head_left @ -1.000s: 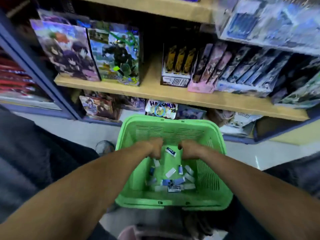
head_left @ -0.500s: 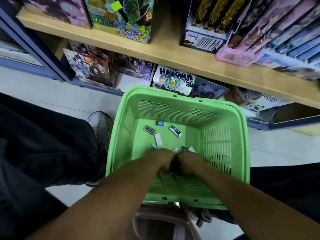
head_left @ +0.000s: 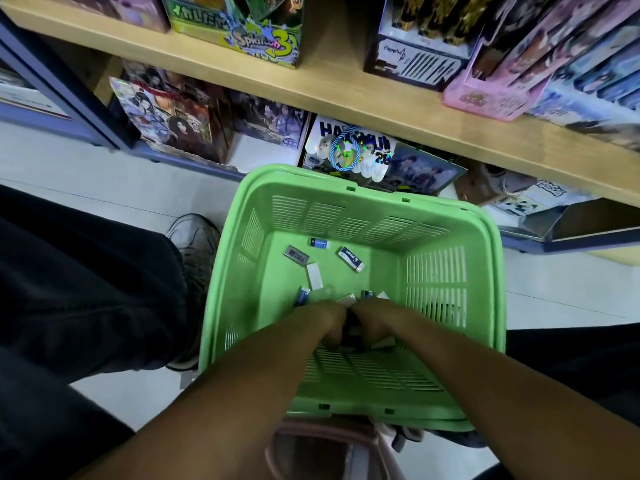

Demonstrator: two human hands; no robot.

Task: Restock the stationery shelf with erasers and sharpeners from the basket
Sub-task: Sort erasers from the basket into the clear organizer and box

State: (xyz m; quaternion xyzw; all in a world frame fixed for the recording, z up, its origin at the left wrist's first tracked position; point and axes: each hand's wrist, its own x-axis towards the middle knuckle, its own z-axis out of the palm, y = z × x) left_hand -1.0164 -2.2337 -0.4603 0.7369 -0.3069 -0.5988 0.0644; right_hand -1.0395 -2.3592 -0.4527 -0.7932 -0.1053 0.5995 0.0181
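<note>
A green plastic basket (head_left: 346, 180) stands on the floor between my legs. Loose on its bottom lie a blue-sleeved eraser (head_left: 350, 259), a small blue eraser (head_left: 319, 242), a grey sharpener (head_left: 296, 254) and a white eraser (head_left: 314, 276). More erasers are piled at the near side. My left hand (head_left: 327, 322) and my right hand (head_left: 374, 322) are side by side in that pile, fingers curled down round small pieces. A dark piece shows between them, and a white eraser (head_left: 382, 342) peeks out under the right fingers. The hands hide the rest of the pile.
A wooden shelf (head_left: 346, 88) runs above the basket, carrying boxed goods, a pink tray (head_left: 491, 98) and a green game box (head_left: 263, 39). Picture packs (head_left: 349, 150) fill the bottom shelf behind the basket. My shoe (head_left: 194, 237) and dark trouser legs flank the basket.
My view has dropped from the shelf to the basket. Both hands have come from the basket's far part down to the near pile and closed on pieces there.
</note>
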